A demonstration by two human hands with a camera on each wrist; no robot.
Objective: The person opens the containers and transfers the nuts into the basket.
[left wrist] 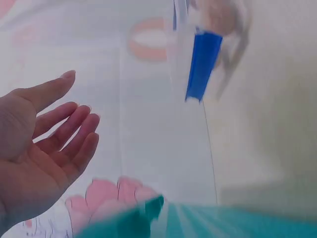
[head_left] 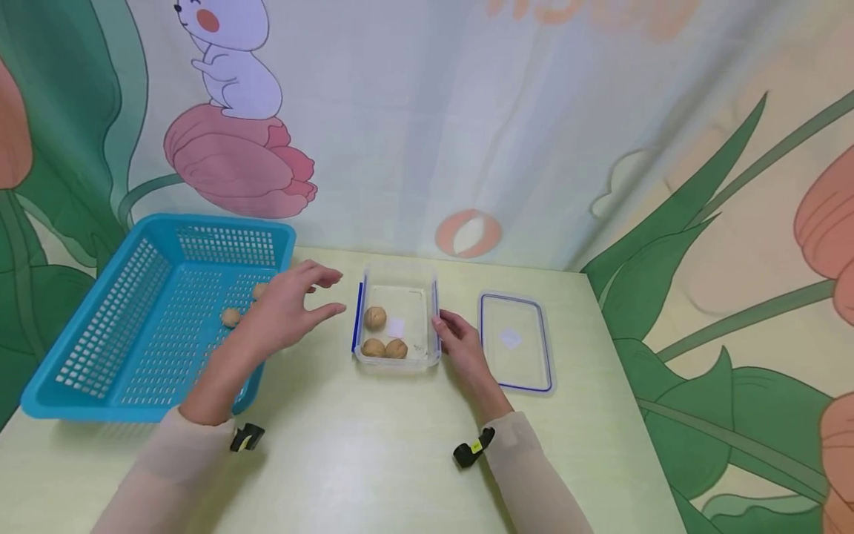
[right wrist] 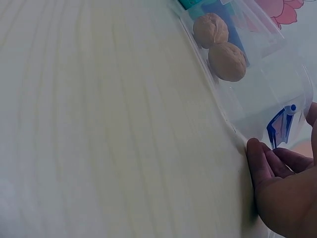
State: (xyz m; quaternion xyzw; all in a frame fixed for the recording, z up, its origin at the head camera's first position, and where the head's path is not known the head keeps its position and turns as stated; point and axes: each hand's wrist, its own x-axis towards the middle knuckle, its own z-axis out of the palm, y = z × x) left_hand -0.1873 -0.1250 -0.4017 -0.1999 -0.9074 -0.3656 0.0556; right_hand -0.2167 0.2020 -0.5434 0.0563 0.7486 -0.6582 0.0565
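My left hand (head_left: pixel 283 308) is between the blue basket and the clear plastic box, thumb and fingers spread apart with nothing held; the left wrist view shows its bare palm. On the table, the clear plastic box (head_left: pixel 416 363) has a blue latch at its left side and three walnuts (head_left: pixel 376 318) inside, toward its near left part. My right hand (head_left: pixel 463 348) holds the box's right side by the wall. In the right wrist view, its fingertips touch the box beside another blue latch (right wrist: pixel 281 126), and two walnuts (right wrist: pixel 227 61) show through the plastic.
A blue perforated basket (head_left: pixel 160 411) stands at the left with walnuts (head_left: pixel 230 317) in it, partly hidden by my left arm. The clear lid (head_left: pixel 550 348) with a blue seal lies right of the box. A printed curtain (head_left: pixel 400 148) hangs behind the table.
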